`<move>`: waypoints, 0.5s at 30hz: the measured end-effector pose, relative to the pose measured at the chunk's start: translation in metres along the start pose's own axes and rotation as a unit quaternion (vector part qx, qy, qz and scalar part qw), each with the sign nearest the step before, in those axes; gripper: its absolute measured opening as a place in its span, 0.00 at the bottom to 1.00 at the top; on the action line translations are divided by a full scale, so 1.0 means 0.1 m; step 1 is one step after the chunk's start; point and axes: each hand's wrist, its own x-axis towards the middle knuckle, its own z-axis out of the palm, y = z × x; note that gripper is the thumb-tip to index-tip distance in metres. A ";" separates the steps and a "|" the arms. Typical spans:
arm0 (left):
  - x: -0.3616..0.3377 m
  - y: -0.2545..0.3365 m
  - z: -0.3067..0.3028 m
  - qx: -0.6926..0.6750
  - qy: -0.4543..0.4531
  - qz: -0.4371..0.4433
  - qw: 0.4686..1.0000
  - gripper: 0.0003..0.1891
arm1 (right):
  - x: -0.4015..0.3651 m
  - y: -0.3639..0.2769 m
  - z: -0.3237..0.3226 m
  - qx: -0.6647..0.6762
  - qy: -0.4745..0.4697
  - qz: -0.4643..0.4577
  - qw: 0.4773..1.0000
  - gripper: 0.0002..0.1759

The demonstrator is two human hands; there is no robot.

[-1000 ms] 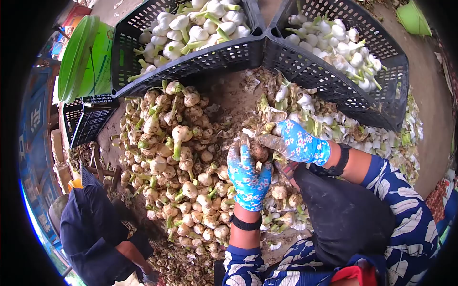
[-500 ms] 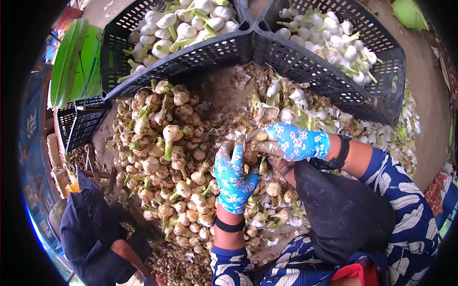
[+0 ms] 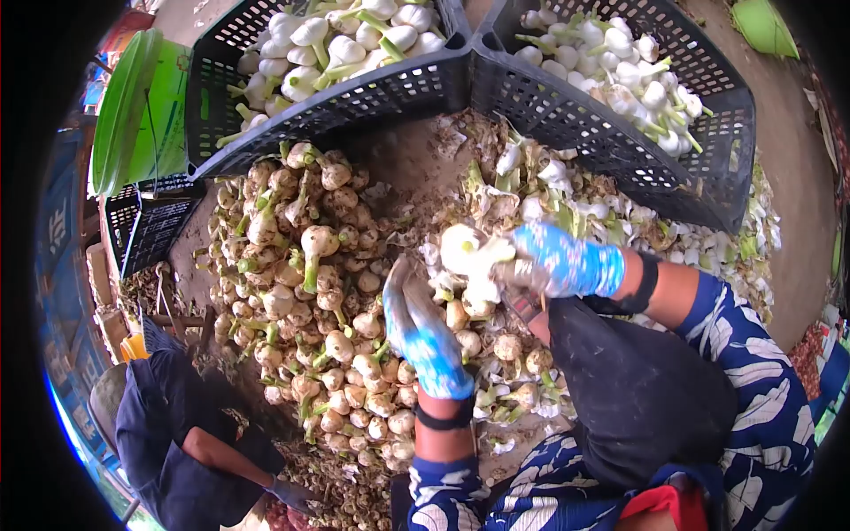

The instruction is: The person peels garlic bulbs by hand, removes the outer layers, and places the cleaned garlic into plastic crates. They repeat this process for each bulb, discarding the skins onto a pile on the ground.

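Observation:
My right hand (image 3: 558, 261), in a blue flowered glove, grips a whitish garlic bulb (image 3: 462, 249) by its green stem end, blurred by motion. My left hand (image 3: 423, 327), in a matching glove with a dirty palm side, has its fingers stretched out and slightly apart, holding nothing. It is over the edge of a big heap of soil-stained garlic bulbs (image 3: 277, 303). Peeled skins and loose bulbs lie beneath and around my right hand.
Two black crates, left (image 3: 381, 99) and right (image 3: 611, 159), hold white garlic bulbs. A green tub (image 3: 133, 115) stands at the far left. At lower left a co-worker (image 3: 177, 425) in dark clothes bends forward. Garlic skins (image 3: 584, 195) litter the ground by the right crate.
My hands, close together before, have separated, the left one opening and moving slightly left and down. A whiter bulb now shows in my right hand. The co-worker's arm has shifted.

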 end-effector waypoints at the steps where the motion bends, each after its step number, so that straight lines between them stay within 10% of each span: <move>1: -0.07 0.07 0.04 -0.007 0.057 0.001 0.998 0.15 | 0.03 0.09 0.06 -0.172 0.032 -0.087 0.981 0.16; 3: -0.17 0.06 0.22 -0.121 -0.027 0.061 0.990 0.15 | 0.02 0.05 0.15 -0.116 -0.006 -0.205 0.972 0.12; 5: -0.01 0.17 0.10 -0.122 -0.043 -0.270 0.954 0.12 | -0.01 -0.02 0.14 -0.253 -0.086 -0.169 0.949 0.13; 9: 0.00 -0.18 0.00 0.157 -0.074 0.169 0.970 0.03 | -0.06 -0.11 0.03 -0.341 0.026 -0.170 0.924 0.11; 13: -0.11 0.11 -0.24 -0.040 -0.178 -0.024 0.983 0.02 | 0.23 0.13 -0.24 -0.455 0.073 -0.124 0.879 0.08; 15: -0.07 0.11 -0.30 -0.164 -0.120 -0.014 0.979 0.06 | 0.03 0.00 -0.20 -0.414 -0.134 -0.194 0.879 0.08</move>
